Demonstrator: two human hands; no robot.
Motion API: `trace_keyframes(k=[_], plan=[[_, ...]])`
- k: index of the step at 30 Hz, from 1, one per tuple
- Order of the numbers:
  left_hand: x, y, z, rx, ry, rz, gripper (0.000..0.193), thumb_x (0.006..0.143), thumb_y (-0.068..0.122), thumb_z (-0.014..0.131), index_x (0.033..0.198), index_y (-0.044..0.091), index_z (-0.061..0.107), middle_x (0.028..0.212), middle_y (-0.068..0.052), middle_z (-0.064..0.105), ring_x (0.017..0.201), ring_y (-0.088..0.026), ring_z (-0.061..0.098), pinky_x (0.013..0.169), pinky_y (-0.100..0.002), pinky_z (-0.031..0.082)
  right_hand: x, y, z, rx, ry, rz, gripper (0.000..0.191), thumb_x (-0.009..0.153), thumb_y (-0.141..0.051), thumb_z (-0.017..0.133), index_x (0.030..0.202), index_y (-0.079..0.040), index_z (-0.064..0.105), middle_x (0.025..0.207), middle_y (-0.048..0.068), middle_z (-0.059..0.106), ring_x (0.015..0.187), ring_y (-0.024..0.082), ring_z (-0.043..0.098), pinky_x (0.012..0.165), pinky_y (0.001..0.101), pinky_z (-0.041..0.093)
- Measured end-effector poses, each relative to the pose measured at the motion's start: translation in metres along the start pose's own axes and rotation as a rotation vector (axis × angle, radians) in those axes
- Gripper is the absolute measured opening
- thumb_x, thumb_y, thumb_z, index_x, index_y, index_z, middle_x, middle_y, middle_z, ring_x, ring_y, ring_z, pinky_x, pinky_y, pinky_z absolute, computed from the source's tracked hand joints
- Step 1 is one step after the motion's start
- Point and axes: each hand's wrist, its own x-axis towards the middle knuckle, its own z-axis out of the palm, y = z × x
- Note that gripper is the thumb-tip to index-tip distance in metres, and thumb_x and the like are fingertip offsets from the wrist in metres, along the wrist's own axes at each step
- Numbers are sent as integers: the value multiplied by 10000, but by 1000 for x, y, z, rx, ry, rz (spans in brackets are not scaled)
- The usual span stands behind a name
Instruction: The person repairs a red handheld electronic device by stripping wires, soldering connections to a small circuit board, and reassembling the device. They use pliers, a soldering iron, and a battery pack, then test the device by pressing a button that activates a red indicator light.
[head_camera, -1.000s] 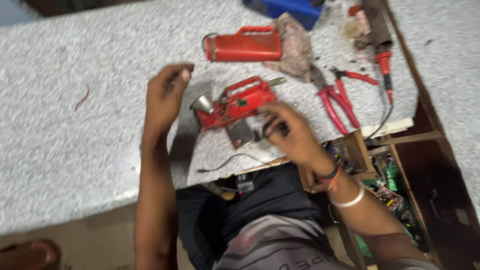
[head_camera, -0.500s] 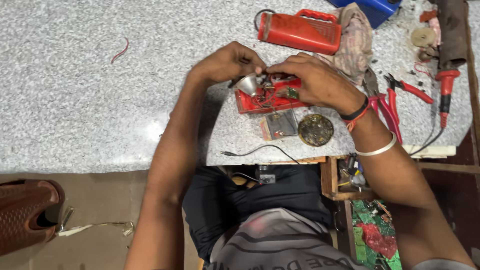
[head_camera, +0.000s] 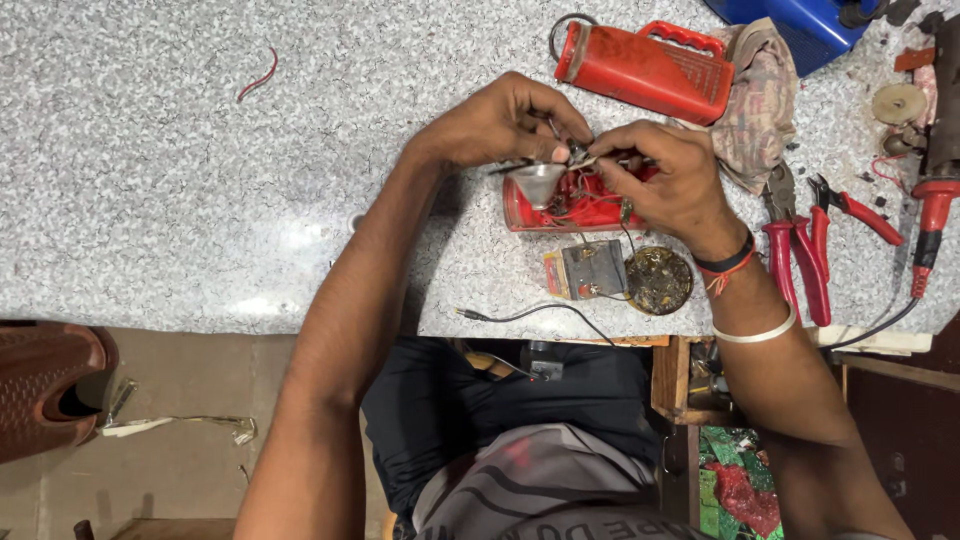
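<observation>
The left hand (head_camera: 500, 122) is closed in a pinch on a small silver reflector cone (head_camera: 538, 182); the right hand (head_camera: 668, 178), fingers curled tight, grips thin wires (head_camera: 600, 160) beside it; both hover touching over the opened red torch body (head_camera: 575, 205) directly beneath them; just nearer the person lie a small battery (head_camera: 592, 268) and a round disc (head_camera: 659, 280); red-handled pliers (head_camera: 795, 250) rest right of the right wrist.

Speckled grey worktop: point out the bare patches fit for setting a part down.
The speckled grey worktop lies bare left of the left hand, save a small red wire scrap. Right of the right hand it is crowded: red torch casing, crumpled rag, red-handled pliers.
</observation>
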Motion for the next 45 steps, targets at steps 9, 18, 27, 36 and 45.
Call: trace_keyframes(k=[9,18,27,36,45], plan=[[2,-7,4,-7,63,94,257,875,97,873,1080,-1,753,1013,-89,785,917,-133,752,853,-275,627,-7,7,5,168,50,7,101,998,25,733,1092,30,697,1106,143,763,1006,182,764,873,284,628],[1,-4,5,53,-32,158,244,982,203,736,1172,50,747,1108,-68,772,1048,-167,746,960,-339,624,-5,12,8,336,45,80,115,1009,52,711,1123,36,709,1035,117,745,926,140,732,825,265,609],[0,-8,4,9,-63,189,291,1059,208,697,1294,39,665,1229,-67,700,1180,-157,674,1060,-349,565,-8,6,3,206,15,138,181,1015,-6,703,1195,8,708,1078,110,756,947,132,731,819,261,589],[-15,-18,6,232,74,44,436,974,309,754,1325,67,659,1171,-57,716,1032,-138,649,888,-320,570,-67,-23,-32,-12,164,240,179,1046,-77,697,1221,-53,730,1169,81,738,940,138,701,818,261,558],[4,-21,19,302,108,153,397,1018,354,754,1314,98,685,1284,-56,713,1149,-189,676,968,-380,586,-97,-52,-14,-108,59,274,164,924,-96,772,1073,-93,703,1061,56,751,958,192,676,897,330,508]])
